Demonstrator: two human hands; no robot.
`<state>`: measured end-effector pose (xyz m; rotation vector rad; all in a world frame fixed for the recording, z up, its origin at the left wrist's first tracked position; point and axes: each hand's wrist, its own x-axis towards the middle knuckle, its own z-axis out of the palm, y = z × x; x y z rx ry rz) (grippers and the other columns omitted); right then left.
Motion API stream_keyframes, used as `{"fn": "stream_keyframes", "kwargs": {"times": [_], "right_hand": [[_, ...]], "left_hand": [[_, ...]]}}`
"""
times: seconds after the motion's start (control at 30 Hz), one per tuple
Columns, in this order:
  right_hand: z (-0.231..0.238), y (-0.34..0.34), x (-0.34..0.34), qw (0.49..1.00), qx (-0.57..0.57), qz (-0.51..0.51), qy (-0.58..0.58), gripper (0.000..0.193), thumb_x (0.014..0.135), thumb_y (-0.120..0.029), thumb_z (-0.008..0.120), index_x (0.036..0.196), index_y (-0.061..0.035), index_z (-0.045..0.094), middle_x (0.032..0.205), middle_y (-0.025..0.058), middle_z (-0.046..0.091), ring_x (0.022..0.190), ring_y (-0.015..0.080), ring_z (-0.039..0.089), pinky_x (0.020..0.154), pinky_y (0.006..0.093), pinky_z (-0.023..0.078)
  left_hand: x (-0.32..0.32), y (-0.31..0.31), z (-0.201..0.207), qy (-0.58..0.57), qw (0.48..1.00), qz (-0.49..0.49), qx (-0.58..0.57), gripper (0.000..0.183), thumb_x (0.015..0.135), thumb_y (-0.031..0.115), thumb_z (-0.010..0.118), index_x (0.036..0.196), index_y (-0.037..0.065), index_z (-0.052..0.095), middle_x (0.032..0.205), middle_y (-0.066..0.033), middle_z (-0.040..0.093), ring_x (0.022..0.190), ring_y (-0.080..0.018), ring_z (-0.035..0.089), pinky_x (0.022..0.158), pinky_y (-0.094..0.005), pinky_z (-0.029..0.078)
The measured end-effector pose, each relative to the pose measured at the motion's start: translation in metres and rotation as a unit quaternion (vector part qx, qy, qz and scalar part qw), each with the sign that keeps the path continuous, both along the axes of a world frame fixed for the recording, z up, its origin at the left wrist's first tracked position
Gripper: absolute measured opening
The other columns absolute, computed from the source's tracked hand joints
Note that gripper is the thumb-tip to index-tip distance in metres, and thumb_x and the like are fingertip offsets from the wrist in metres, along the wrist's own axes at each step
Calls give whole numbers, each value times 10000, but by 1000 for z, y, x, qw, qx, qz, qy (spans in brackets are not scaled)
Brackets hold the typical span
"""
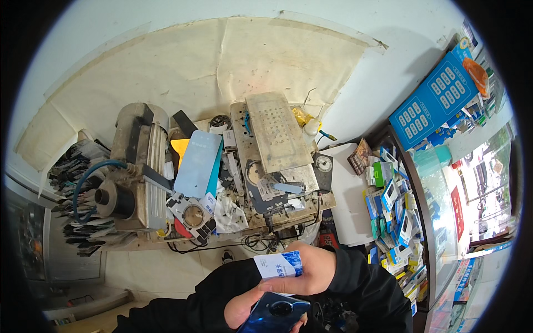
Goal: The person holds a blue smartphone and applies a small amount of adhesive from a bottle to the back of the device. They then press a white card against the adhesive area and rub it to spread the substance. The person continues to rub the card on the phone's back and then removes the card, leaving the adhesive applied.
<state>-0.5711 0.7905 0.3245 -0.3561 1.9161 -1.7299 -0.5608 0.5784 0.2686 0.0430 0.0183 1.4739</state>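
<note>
Low in the picture, my right hand (pixel 316 269) comes in from the right in a black sleeve. Its fingers are closed on a white and blue card (pixel 272 265), with the thumb across the lower edge. Just below, my left hand (pixel 239 311) is wrapped round a dark blue phone (pixel 266 317). The phone's back faces up, showing a round camera ring, and fingertips show at its right side. The lower end of the phone is cut off by the picture's edge.
A cluttered workbench (pixel 250 225) ahead carries a grimy motor machine (pixel 133 172), a perforated metal plate (pixel 277 133), a light blue phone-shaped panel (pixel 197 162) and scraps. Dark sheets (pixel 83 194) stack at left. Small packages (pixel 397 216) fill a case at right. Cables (pixel 211 247) hang below the bench.
</note>
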Motion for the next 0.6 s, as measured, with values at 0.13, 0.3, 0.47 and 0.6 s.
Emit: {"fn": "stream_keyframes", "kwargs": {"times": [0.13,0.3,0.47,0.6], "right_hand": [[2,2,-3,1000,-4,19,-24,287,901,-233,722,778,19,661,597,156,597,486,245,524,485,368,403],[2,-1,-8,999,22,22,23,304,888,-237,734,749,23,660,597,166,596,489,251,535,487,369,400],[5,-1,-10,999,22,20,15,312,883,-245,741,742,23,663,583,167,590,485,258,534,491,374,405],[6,-2,-9,1000,-6,11,10,314,884,-252,742,745,20,666,598,162,604,510,276,567,507,373,423]], "left_hand": [[4,-1,-1,-16,1000,-1,-7,913,911,720,448,1349,-81,460,1254,-255,583,1092,-398,624,940,-491,496],[5,-1,-2,-34,999,-11,-6,917,898,715,482,1350,-83,470,1260,-253,583,1103,-396,619,963,-486,488],[5,-3,-2,-35,999,-8,-10,931,877,714,524,1349,-87,476,1264,-256,582,1109,-400,618,971,-486,487],[4,-4,-2,-38,999,-12,-17,937,870,722,522,1347,-83,477,1263,-254,583,1110,-406,617,966,-489,489]]}}
